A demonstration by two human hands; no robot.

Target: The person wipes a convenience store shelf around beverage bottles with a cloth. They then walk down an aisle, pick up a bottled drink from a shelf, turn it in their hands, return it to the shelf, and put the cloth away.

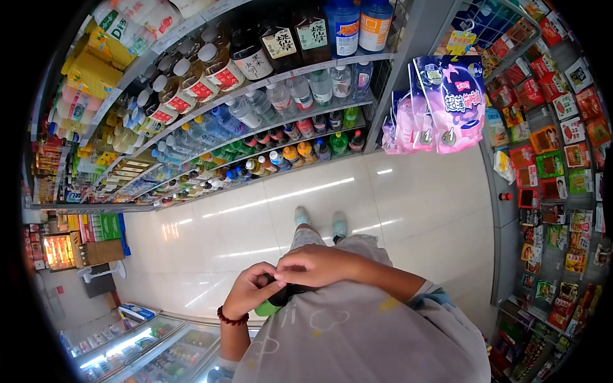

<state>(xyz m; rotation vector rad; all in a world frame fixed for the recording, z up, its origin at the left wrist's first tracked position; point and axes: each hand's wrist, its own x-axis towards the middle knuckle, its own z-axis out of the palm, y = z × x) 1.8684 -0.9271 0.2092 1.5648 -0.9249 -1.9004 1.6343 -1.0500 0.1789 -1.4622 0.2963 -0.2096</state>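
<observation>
My left hand [251,290], with a dark red bead bracelet [231,317] on its wrist, is held at my waist with its fingers curled. My right hand [314,264] meets it there, fingers bent and fingertips pressed close to the left thumb and fingers. Just below the fingers, against my grey apron [357,325], is a black item [288,293] with a bright green part [266,309]. Its kind is not clear, being mostly covered by my hands. What the fingertips pinch is hidden.
Shelves of bottled drinks [281,96] run along the far side. Pink and purple packets [450,105] hang from the shelf end. A rack of snack packets [562,166] stands at right, a glass-topped freezer [172,354] at lower left. My shoes [340,225] are on the tiled floor [434,210].
</observation>
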